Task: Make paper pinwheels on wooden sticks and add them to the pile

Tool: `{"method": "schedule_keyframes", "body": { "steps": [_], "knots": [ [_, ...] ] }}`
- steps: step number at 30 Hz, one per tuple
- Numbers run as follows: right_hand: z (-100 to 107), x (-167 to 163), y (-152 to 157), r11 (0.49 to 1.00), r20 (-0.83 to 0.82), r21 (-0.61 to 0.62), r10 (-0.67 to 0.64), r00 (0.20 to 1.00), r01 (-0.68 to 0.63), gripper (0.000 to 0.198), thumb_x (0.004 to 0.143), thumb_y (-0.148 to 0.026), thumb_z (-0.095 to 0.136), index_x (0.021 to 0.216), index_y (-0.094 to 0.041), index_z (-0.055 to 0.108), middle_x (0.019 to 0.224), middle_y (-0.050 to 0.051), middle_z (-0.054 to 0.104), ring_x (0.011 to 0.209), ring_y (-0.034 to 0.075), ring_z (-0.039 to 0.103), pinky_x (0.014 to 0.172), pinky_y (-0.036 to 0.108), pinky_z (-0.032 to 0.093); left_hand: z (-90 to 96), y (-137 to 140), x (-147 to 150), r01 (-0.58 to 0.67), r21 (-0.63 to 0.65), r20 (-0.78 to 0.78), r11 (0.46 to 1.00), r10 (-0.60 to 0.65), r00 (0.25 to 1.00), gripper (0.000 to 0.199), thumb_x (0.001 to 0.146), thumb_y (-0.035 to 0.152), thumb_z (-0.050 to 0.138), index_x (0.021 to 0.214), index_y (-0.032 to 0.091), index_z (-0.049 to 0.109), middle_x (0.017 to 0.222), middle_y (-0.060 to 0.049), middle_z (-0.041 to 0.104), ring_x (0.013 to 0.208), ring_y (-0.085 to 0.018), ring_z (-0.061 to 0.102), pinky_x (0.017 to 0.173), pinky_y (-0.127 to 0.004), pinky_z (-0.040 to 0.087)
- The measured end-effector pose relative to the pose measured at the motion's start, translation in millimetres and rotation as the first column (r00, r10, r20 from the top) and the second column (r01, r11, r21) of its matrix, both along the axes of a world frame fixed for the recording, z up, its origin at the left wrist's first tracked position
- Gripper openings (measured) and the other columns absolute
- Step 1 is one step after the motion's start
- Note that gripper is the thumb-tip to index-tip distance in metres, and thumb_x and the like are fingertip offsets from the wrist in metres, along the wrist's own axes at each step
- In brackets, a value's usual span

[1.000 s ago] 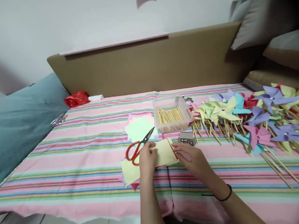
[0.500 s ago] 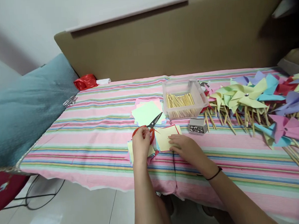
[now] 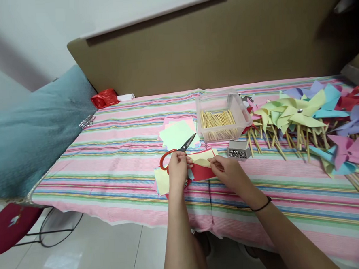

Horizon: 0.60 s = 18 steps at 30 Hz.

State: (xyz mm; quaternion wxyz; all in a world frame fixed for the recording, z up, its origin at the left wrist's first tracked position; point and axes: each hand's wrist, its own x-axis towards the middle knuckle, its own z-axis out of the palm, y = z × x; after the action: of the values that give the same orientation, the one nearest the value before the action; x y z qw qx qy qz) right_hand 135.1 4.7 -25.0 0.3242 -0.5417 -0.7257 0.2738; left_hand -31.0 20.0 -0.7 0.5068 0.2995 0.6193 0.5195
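A pale yellow paper sheet (image 3: 201, 160) bends upward between my hands, its near edge raised off a red sheet (image 3: 203, 172) below. My right hand (image 3: 225, 167) pinches the yellow sheet at its right corner. My left hand (image 3: 178, 167) has its fingers closed at the sheet's left corner. Beside and partly behind the left hand lie orange-handled scissors (image 3: 187, 143), blades pointing away to the upper right. A stack of pale green and pink sheets (image 3: 178, 133) sits beyond the blades. More yellow and pink paper pieces (image 3: 161, 182) lie left of my left wrist.
A clear plastic box (image 3: 220, 133) of wooden sticks stands behind, with a small box of metal fasteners (image 3: 238, 150) before it. Finished paper pinwheels (image 3: 299, 111) crowd the right. A red plastic bag (image 3: 104, 98) and teal cushion (image 3: 42, 130) are at the left of the striped cloth (image 3: 108, 163).
My right hand has gone from lying over the yellow sheet to pinching and lifting it, uncovering red paper. My left hand has moved off the scissors' handles to the sheet's left corner.
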Motion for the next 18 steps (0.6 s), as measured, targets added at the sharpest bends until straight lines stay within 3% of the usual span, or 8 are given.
{"method": "schedule_keyframes", "body": {
  "steps": [4,7,9,12,15,18],
  "knots": [
    [0,1,1,0.993,-0.078,-0.055,-0.105,0.991,0.101,0.01,0.079,-0.024,0.049,0.077,-0.019,0.057,0.062,0.003,0.065,0.057,0.02,0.062,0.055,0.029,0.044,0.3,2,18,-0.097,-0.003,0.078,0.995,0.097,0.992,0.012,0.076,0.007,0.047,0.079,0.018,0.044,0.067,0.003,0.05,0.06,-0.009,0.055,0.058,-0.023,0.051],
    [5,3,1,0.98,-0.236,-0.147,-0.167,0.957,0.134,0.008,0.077,-0.026,0.052,0.075,-0.02,0.056,0.067,0.003,0.066,0.065,0.021,0.066,0.058,0.029,0.048,3.0,1,31,-0.155,0.018,0.099,0.988,0.152,0.983,0.009,0.078,0.01,0.046,0.079,0.019,0.043,0.065,0.004,0.047,0.056,-0.008,0.051,0.057,-0.021,0.05],
    [12,7,0,0.972,-0.371,-0.17,-0.215,0.903,0.161,0.009,0.076,-0.029,0.057,0.076,-0.02,0.056,0.072,0.004,0.068,0.072,0.022,0.068,0.062,0.03,0.051,4.5,1,40,-0.095,-0.018,0.153,0.995,0.097,0.983,0.007,0.08,0.014,0.046,0.079,0.019,0.042,0.065,0.004,0.05,0.052,-0.007,0.049,0.054,-0.022,0.05],
    [24,18,-2,0.951,-0.548,-0.164,-0.308,0.777,0.262,0.013,0.074,-0.031,0.064,0.078,-0.02,0.058,0.075,0.004,0.069,0.075,0.021,0.068,0.063,0.029,0.053,2.2,2,55,0.09,-0.102,0.249,0.991,-0.062,0.966,0.007,0.083,0.023,0.045,0.08,0.02,0.041,0.069,0.001,0.058,0.05,-0.009,0.054,0.053,-0.024,0.05],
    [31,35,-4,0.928,-0.692,-0.162,-0.349,0.632,0.336,0.018,0.071,-0.028,0.071,0.081,-0.021,0.059,0.075,0.002,0.069,0.072,0.018,0.067,0.062,0.028,0.054,-6.3,5,66,0.201,-0.153,0.223,0.967,-0.164,0.961,0.008,0.083,0.025,0.047,0.079,0.019,0.044,0.075,-0.002,0.063,0.054,-0.01,0.059,0.053,-0.023,0.049],
    [31,53,-5,0.943,-0.745,-0.074,-0.268,0.611,0.323,0.026,0.068,-0.022,0.075,0.09,-0.024,0.062,0.081,0.001,0.07,0.078,0.018,0.066,0.072,0.032,0.054,-14.7,9,71,0.21,-0.183,0.176,0.96,-0.178,0.968,0.009,0.08,0.021,0.052,0.076,0.018,0.045,0.074,-0.003,0.063,0.053,-0.01,0.06,0.049,-0.021,0.045]
  ]
}}
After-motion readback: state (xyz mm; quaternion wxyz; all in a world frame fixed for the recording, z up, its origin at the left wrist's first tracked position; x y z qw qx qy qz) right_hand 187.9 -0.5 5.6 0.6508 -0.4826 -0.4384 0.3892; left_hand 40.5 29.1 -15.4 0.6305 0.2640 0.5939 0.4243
